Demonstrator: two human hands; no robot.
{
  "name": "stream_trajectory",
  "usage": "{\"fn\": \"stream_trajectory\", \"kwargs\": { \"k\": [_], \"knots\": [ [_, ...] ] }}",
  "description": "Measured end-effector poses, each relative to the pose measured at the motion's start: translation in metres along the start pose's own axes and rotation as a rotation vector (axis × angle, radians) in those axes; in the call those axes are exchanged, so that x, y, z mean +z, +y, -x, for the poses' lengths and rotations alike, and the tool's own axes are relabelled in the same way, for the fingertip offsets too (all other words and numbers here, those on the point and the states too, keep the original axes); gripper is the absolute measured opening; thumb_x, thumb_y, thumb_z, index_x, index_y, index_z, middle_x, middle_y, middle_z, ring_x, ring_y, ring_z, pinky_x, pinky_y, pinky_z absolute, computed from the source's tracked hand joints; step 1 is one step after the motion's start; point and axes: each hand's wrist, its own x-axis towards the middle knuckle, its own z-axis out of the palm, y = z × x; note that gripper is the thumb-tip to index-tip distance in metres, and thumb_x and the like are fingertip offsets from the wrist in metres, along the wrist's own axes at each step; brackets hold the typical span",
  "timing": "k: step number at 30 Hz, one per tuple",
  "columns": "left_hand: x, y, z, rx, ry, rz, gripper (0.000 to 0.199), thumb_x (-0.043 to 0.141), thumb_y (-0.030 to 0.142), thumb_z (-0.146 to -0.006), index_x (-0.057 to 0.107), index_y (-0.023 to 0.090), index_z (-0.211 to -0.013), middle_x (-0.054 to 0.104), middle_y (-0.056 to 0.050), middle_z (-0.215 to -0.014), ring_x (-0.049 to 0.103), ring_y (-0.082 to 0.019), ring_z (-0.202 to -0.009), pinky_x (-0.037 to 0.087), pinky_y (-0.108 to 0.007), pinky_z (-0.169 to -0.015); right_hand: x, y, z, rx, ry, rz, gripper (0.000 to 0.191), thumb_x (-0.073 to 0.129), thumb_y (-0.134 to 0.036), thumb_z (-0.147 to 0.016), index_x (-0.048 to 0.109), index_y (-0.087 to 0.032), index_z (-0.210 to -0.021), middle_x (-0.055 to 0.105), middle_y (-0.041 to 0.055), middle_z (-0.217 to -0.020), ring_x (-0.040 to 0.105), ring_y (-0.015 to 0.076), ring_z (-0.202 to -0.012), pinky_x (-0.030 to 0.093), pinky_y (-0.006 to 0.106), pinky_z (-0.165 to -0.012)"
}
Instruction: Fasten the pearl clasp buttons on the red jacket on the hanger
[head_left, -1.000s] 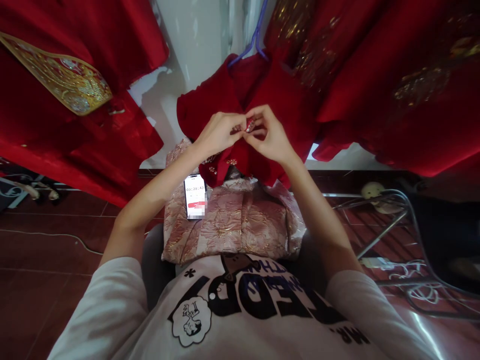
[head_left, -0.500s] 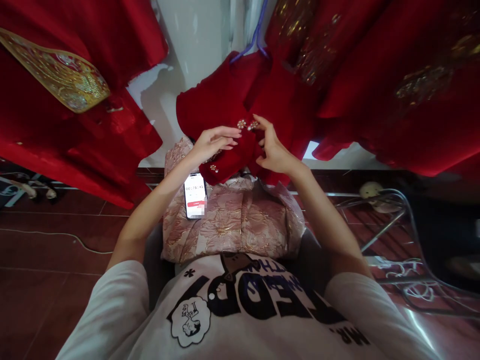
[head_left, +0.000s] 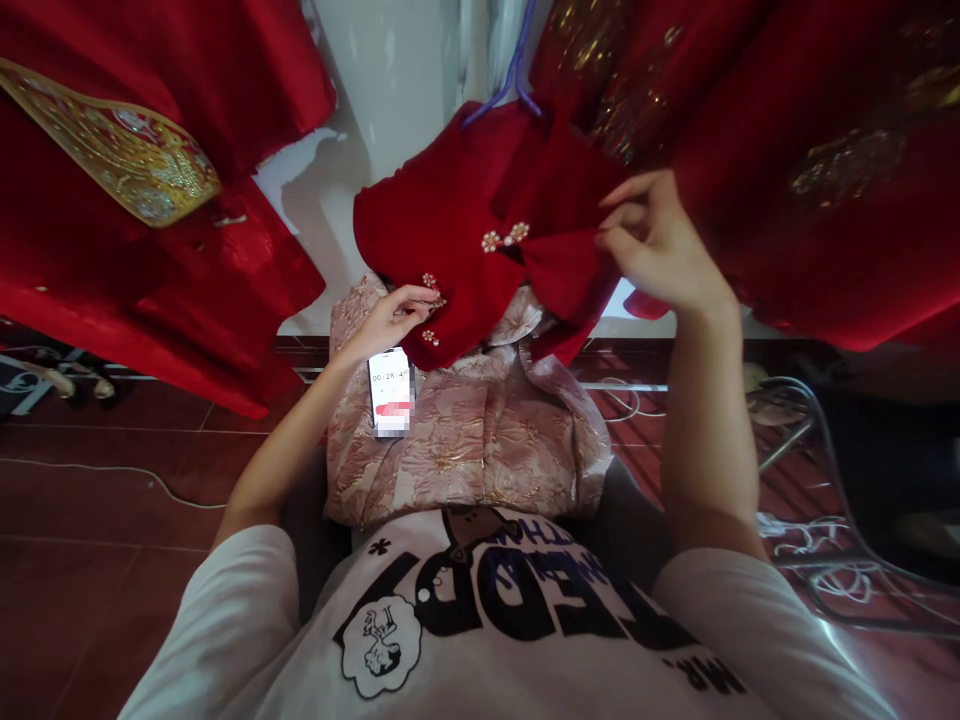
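Observation:
A red short-sleeved garment [head_left: 442, 210] with a collar hangs from a purple hanger [head_left: 506, 85] in front of me. At its middle sits a clasp [head_left: 505, 238] of two beaded flowers; more beaded flowers [head_left: 430, 338] lie near its lower left edge. My left hand [head_left: 394, 320] is closed in a pinch on the red garment by those lower flowers. To the right, my right hand [head_left: 664, 240] pinches the garment's right front panel and holds it out sideways. Below the pulled panel, pink brocade cloth [head_left: 465, 440] shows on my lap.
A phone [head_left: 390, 395] showing a timer lies on the brocade. Red garments with gold embroidery [head_left: 150, 165] hang at left and right. A metal-framed chair [head_left: 817, 420] stands at right, with white cables [head_left: 832, 580] beneath. Another cable [head_left: 135, 468] runs across the tiled floor at left.
My right hand has moved right from the clasp, drawing the garment's right panel outward. My left hand has moved down and left to the lower beaded flowers.

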Motion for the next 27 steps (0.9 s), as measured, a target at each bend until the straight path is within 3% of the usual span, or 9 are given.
{"fn": "stream_trajectory", "kwargs": {
  "k": [4, 7, 10, 12, 15, 19, 22, 27],
  "knots": [
    [0.007, 0.0, -0.001, 0.013, 0.006, 0.036, 0.033, 0.064, 0.014, -0.09, 0.067, 0.019, -0.122, 0.071, -0.011, -0.129, 0.071, -0.018, -0.107, 0.057, -0.032, -0.098, 0.014, -0.031, 0.006, -0.082, -0.226, -0.186, 0.028, 0.073, -0.027, -0.091, 0.054, -0.024, -0.111, 0.059, 0.0005, -0.088, 0.057, 0.0122, -0.076, 0.052, 0.03, -0.067],
    [0.008, 0.0, -0.002, -0.007, 0.069, 0.018, 0.032, 0.063, 0.014, -0.089, 0.066, 0.018, -0.121, 0.07, -0.012, -0.129, 0.072, -0.018, -0.105, 0.059, -0.03, -0.094, 0.042, -0.041, 0.01, -0.098, -0.448, -0.319, 0.033, 0.079, -0.033, -0.085, 0.056, -0.023, -0.106, 0.059, 0.0001, -0.087, 0.059, 0.0133, -0.076, 0.057, 0.03, -0.066],
    [0.007, 0.002, -0.003, -0.033, 0.085, 0.047, 0.036, 0.065, 0.015, -0.086, 0.064, 0.019, -0.122, 0.069, -0.012, -0.132, 0.072, -0.018, -0.104, 0.061, -0.029, -0.091, 0.079, -0.038, 0.007, -0.062, -0.548, -0.408, 0.036, 0.081, -0.034, -0.083, 0.055, -0.022, -0.103, 0.057, -0.0014, -0.082, 0.058, 0.0128, -0.073, 0.059, 0.03, -0.062],
    [0.007, 0.002, -0.003, -0.048, 0.076, 0.09, 0.038, 0.065, 0.016, -0.086, 0.064, 0.019, -0.124, 0.068, -0.013, -0.134, 0.072, -0.018, -0.105, 0.062, -0.03, -0.09, 0.104, -0.032, 0.0, -0.001, -0.516, -0.421, 0.033, 0.079, -0.028, -0.083, 0.054, -0.021, -0.102, 0.054, -0.0019, -0.081, 0.057, 0.0126, -0.071, 0.059, 0.029, -0.059],
    [0.009, 0.001, -0.005, -0.073, 0.094, 0.142, 0.038, 0.065, 0.014, -0.084, 0.066, 0.019, -0.121, 0.069, -0.014, -0.132, 0.073, -0.018, -0.104, 0.063, -0.029, -0.088, 0.14, -0.019, -0.014, 0.122, -0.297, -0.299, 0.026, 0.073, -0.018, -0.081, 0.054, -0.021, -0.099, 0.051, -0.0016, -0.083, 0.057, 0.0126, -0.068, 0.059, 0.031, -0.059],
    [0.009, -0.005, -0.007, -0.07, 0.136, 0.161, 0.037, 0.064, 0.01, -0.083, 0.068, 0.017, -0.119, 0.073, -0.011, -0.123, 0.074, -0.015, -0.097, 0.062, -0.029, -0.093, 0.175, -0.006, -0.024, 0.161, -0.116, -0.2, 0.042, 0.078, -0.01, -0.067, 0.054, -0.021, -0.1, 0.057, 0.0008, -0.093, 0.06, 0.0151, -0.08, 0.061, 0.036, -0.081],
    [0.01, -0.006, -0.006, -0.059, 0.173, 0.1, 0.034, 0.064, 0.009, -0.085, 0.07, 0.017, -0.118, 0.075, -0.011, -0.12, 0.075, -0.016, -0.098, 0.061, -0.032, -0.096, 0.188, 0.0, -0.024, 0.081, -0.089, -0.218, 0.047, 0.077, -0.01, -0.065, 0.055, -0.021, -0.105, 0.059, 0.0038, -0.105, 0.062, 0.0166, -0.091, 0.06, 0.035, -0.087],
    [0.013, -0.003, -0.004, -0.056, 0.223, 0.094, 0.029, 0.067, 0.011, -0.088, 0.072, 0.018, -0.116, 0.075, -0.011, -0.124, 0.076, -0.018, -0.103, 0.062, -0.037, -0.1, 0.193, -0.001, -0.019, 0.062, -0.062, -0.238, 0.025, 0.067, -0.018, -0.083, 0.055, -0.023, -0.104, 0.057, 0.0, -0.089, 0.061, 0.0143, -0.081, 0.059, 0.033, -0.085]
  ]
}}
